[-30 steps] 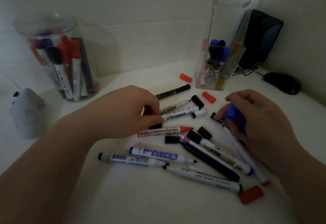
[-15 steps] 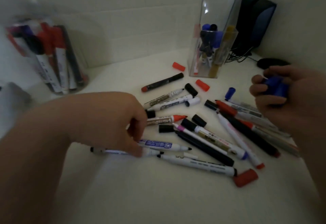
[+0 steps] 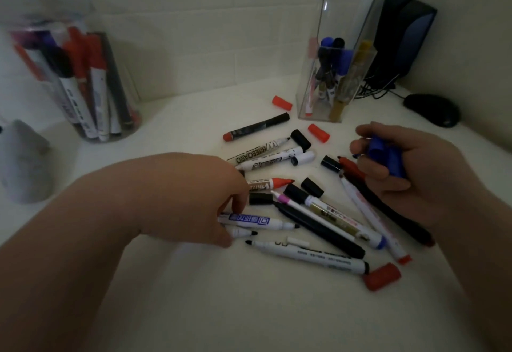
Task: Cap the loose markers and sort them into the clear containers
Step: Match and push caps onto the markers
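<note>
Several loose markers and caps lie scattered on the white table (image 3: 249,310). My left hand (image 3: 199,196) reaches into the pile and pinches a white marker with a blue label (image 3: 260,221), uncapped, its tip pointing right. My right hand (image 3: 410,174) hovers over the right side of the pile and grips blue caps (image 3: 385,155) in its curled fingers. A round clear jar (image 3: 83,74) at the back left holds several capped markers. A tall square clear container (image 3: 335,74) at the back right holds several more.
Red caps (image 3: 282,102) (image 3: 318,132) (image 3: 382,277) and black caps (image 3: 300,139) (image 3: 311,186) lie among the markers. A black speaker (image 3: 404,35) with cables and a black mouse (image 3: 432,109) sit at the back right. A grey object (image 3: 22,163) stands at the left edge.
My left hand moved down from the upper markers onto the blue-labelled marker. My right hand lifted off the pile with the blue caps and now hovers lower again.
</note>
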The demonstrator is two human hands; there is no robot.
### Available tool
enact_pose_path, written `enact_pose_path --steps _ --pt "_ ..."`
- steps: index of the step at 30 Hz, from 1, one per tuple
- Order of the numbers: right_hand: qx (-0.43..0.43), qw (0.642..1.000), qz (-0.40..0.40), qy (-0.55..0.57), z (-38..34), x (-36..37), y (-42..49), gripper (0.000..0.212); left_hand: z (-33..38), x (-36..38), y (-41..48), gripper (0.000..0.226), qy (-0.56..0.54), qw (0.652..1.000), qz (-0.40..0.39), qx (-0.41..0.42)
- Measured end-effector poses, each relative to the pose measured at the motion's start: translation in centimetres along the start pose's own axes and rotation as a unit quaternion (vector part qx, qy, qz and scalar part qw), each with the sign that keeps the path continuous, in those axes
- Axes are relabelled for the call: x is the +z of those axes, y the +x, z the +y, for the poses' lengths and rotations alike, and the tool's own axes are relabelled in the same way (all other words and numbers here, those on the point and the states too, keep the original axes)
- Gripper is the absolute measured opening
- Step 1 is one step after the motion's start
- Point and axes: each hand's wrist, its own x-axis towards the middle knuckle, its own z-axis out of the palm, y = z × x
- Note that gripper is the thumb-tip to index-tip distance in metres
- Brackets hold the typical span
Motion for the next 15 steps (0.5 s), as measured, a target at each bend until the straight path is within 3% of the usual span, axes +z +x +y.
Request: enact_pose_path --steps 4,8,10,15 --pt "-0.002 1.000 0.004 0.008 0.0 0.2 0.0 0.016 -0.2 0.6 0.5 0.037 0.050 0.998 0.036 -0.007" --pt "-0.005 1.000 0.005 0.024 -0.3 0.0 0.0 0.027 -0.7 0.7 1.4 0.050 0.054 0.996 0.064 -0.044" --pt "0.011 0.999 -0.009 0.040 -0.6 -0.1 -0.2 0.028 -0.6 0.6 1.8 0.051 0.048 0.996 0.055 -0.053" --pt "0.075 0.991 -0.034 0.103 -0.6 -0.3 0.2 0.032 -1.5 0.9 2.3 0.058 0.026 0.992 0.118 -0.022"
